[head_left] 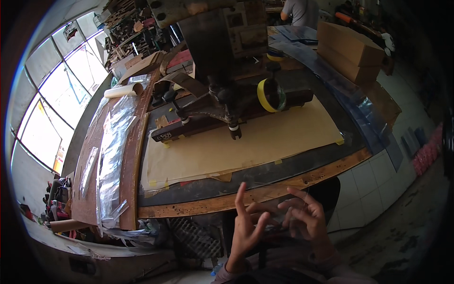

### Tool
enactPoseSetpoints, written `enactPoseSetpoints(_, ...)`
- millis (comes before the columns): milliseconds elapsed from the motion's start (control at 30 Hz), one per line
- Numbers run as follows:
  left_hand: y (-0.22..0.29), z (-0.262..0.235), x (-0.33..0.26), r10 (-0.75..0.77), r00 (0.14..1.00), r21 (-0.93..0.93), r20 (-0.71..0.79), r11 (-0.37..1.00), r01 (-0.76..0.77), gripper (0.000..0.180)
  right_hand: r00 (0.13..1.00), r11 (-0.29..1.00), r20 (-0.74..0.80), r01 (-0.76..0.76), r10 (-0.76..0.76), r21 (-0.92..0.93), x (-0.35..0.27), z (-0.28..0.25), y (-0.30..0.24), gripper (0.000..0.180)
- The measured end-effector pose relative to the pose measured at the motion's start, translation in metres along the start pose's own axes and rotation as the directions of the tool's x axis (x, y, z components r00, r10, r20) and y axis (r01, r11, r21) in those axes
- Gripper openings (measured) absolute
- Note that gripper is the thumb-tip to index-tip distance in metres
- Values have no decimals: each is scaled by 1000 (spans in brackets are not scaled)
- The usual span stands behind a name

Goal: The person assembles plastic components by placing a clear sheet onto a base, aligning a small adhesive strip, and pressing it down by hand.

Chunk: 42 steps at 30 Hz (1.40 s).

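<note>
My left hand (248,225) is raised in front of the table's near edge, index finger pointing up and thumb held apart. Beside it my right hand (306,217) has its fingers spread and a little blurred. Faint glints and a thin line show between the two hands; whether this is clear film, I cannot tell. Beyond them a beige sheet (203,163) lies on the dark table mat (198,191), with bits of yellow tape at its edges. A dark metal bar (198,127) of a press rests across the sheet's far part.
A yellow tape roll (262,95) hangs on the press (205,47). Clear plastic strips (113,156) and a paper roll (124,91) lie on the brown board at left. At right are blue plastic sheets (364,116) and a cardboard box (347,52). Another person (302,12) is at the back.
</note>
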<state>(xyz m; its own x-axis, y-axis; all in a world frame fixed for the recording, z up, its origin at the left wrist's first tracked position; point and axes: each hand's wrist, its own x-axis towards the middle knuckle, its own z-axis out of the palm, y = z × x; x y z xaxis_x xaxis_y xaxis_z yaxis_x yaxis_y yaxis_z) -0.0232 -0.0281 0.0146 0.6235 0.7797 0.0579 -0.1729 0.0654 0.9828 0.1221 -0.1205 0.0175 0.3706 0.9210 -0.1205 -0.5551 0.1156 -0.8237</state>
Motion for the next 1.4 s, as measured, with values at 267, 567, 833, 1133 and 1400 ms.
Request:
enactPoseSetpoints(267, 13, -1, 24, 432, 866, 641, -254, 745, -184, 41, 975, 947, 65, -190, 214, -258, -10, -11, -20, 56)
enactPoseSetpoints(567, 21, -8, 79, 401, 914, 813, -62, 552, -187, 25, 972, 952, 138, -148, 190, -269, -14, -9, -20, 68)
enactPoseSetpoints(833, 9, -19, 78, 343, 937, 844, 70, 480, -239, 38, 993, 967, 64, -82, 100, -241, -9, -6, -21, 56)
enactPoseSetpoints(1133, 6, -27, 66, 355, 935, 798, -5, 565, -211, 33, 999, 939, -47, 5, -23, -344, 14, -16, -18, 48)
enactPoseSetpoints(1400, 4, -24, 70, 330, 937, 840, 117, 471, -271, 29, 989, 913, -92, 68, -114, -402, 20, -8, -15, 48)
